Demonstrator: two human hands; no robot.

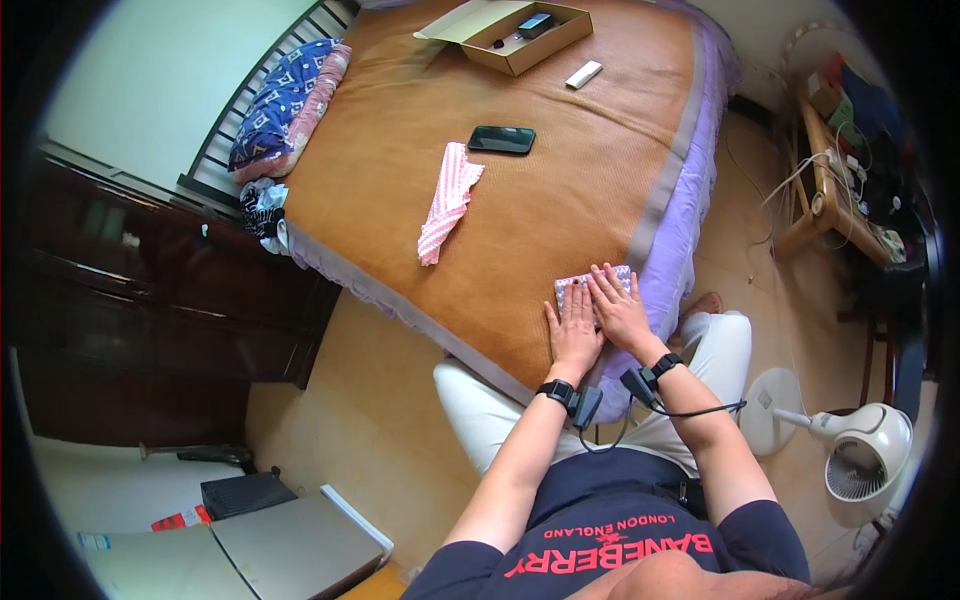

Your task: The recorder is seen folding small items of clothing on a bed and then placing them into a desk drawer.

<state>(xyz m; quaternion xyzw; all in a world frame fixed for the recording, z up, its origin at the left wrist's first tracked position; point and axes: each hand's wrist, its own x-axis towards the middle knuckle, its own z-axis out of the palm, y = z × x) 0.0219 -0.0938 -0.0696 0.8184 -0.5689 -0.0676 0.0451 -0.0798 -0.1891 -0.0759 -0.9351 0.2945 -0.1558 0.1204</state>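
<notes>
A small folded cloth [561, 289] with a purple-and-white zigzag pattern lies at the near right corner of the bed. My left hand [576, 326] rests flat on its left part, fingers stretched away from me and thumb out to the side. Palm down, my right hand [621, 309] covers the right part. Neither hand grips the cloth, and much of it is hidden beneath them. Farther up the bed, a pink-and-white striped cloth [450, 199] lies loosely folded and crumpled lengthwise.
A brown mat [375, 217] covers the bed. On it are a dark smartphone [502, 140], a white box-like object [584, 74] and an open cardboard box [517, 56]. Pillows [285, 105] lie at the headboard. Right of me stand a white fan [862, 450] and a cable-strewn wooden rack [821, 199].
</notes>
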